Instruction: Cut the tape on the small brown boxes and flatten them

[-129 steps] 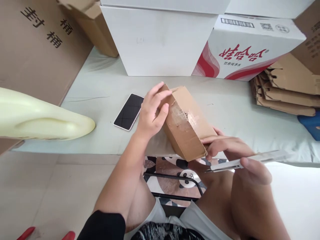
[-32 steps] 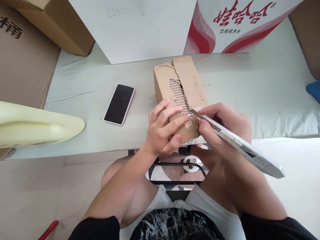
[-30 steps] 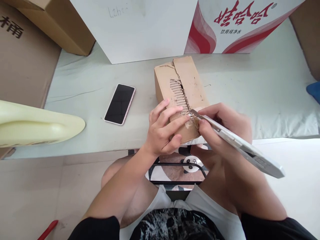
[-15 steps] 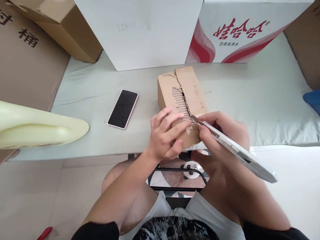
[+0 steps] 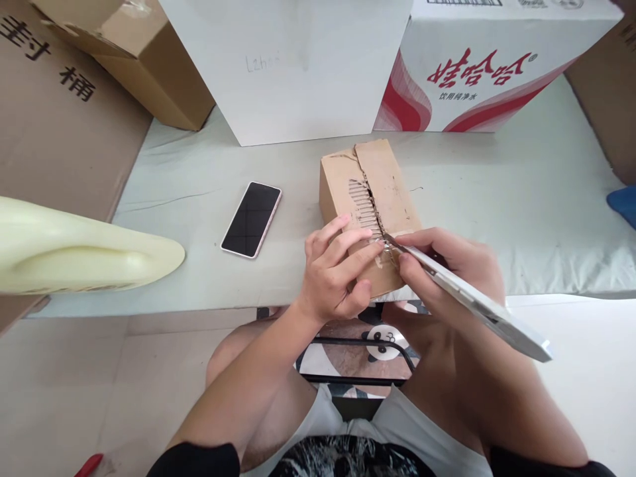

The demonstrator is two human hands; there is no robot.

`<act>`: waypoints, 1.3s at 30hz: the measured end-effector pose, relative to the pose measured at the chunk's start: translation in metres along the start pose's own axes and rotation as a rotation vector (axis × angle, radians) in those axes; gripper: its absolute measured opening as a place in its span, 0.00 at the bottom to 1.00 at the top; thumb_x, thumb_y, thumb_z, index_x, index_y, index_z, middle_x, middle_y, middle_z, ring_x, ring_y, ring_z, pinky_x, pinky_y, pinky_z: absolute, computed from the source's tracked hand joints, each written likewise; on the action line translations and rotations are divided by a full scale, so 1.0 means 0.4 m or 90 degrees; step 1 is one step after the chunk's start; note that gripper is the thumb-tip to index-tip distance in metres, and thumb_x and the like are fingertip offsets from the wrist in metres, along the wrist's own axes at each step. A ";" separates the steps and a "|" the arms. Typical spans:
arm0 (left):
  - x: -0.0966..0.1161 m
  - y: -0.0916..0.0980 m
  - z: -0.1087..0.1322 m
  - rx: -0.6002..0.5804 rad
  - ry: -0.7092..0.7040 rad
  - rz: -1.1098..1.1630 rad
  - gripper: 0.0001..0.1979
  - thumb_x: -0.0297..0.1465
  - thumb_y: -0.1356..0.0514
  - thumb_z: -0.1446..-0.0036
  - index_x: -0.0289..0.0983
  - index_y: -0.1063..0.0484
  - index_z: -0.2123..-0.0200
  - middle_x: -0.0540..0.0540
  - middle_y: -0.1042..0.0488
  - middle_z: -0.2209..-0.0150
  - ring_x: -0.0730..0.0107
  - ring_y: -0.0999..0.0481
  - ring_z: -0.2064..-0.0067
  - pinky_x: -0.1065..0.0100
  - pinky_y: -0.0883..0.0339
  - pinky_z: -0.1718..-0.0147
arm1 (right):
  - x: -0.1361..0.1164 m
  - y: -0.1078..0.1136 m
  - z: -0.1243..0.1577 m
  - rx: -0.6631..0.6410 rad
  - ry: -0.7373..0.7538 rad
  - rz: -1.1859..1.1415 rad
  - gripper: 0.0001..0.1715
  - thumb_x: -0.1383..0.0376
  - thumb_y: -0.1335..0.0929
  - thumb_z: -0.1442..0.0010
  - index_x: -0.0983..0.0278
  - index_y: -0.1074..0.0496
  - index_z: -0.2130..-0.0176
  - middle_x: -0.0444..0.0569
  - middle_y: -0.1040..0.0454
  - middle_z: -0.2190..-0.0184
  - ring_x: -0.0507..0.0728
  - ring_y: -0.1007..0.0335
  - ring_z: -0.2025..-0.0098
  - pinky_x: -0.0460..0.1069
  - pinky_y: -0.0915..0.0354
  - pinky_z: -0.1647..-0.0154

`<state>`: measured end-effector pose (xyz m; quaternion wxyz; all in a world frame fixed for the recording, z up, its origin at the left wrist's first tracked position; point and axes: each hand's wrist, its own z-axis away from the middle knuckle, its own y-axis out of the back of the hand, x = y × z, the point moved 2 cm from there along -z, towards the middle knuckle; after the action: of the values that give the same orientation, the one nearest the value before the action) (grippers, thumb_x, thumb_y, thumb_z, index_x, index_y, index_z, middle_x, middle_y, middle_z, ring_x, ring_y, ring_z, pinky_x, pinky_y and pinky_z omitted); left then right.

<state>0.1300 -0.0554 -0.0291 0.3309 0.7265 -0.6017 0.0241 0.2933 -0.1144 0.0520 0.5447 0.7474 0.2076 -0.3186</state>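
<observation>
- Left hand (image 5: 334, 275): fingers spread wide on the cardboard box (image 5: 393, 185), at the counter's (image 5: 501, 212) near edge.
- Right hand (image 5: 460, 260): fingers gripping a knife (image 5: 474, 296), blade (image 5: 394, 243) at the box's torn seam (image 5: 371, 195).

Matt brown cardboard box (image 5: 392, 192) with rough torn ridges, knife (image 5: 477, 298) with metal blade, glossy phone screen (image 5: 252, 219), wrinkled cloth (image 5: 517, 225)

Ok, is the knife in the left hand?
No, the knife is in the right hand, while the left hand rests its fingers on the small brown box.
</observation>
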 end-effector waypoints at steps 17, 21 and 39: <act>0.001 -0.007 0.001 0.029 0.002 0.006 0.24 0.39 0.52 0.33 0.40 0.19 0.49 0.40 0.20 0.49 0.48 0.32 0.36 0.48 0.36 0.37 | -0.009 0.002 -0.009 -0.013 0.073 0.045 0.08 0.67 0.31 0.41 0.61 0.20 0.63 0.44 0.19 0.74 0.50 0.28 0.78 0.44 0.35 0.75; 0.008 -0.006 0.000 0.047 -0.003 -0.020 0.23 0.40 0.52 0.32 0.40 0.19 0.50 0.41 0.19 0.51 0.49 0.30 0.37 0.50 0.38 0.39 | -0.006 0.012 -0.010 -0.023 0.108 0.038 0.09 0.69 0.31 0.42 0.60 0.20 0.63 0.43 0.19 0.75 0.49 0.29 0.79 0.44 0.34 0.76; 0.014 -0.003 0.007 0.031 0.002 -0.039 0.25 0.42 0.52 0.32 0.44 0.20 0.46 0.43 0.18 0.49 0.49 0.30 0.36 0.49 0.38 0.40 | 0.003 0.015 0.010 0.018 0.053 0.033 0.07 0.69 0.30 0.44 0.60 0.22 0.65 0.42 0.22 0.77 0.51 0.30 0.79 0.46 0.32 0.75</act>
<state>0.1315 -0.0616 -0.0293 0.3145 0.7525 -0.5779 0.0295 0.2971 -0.1204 0.0545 0.5335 0.7726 0.2059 -0.2760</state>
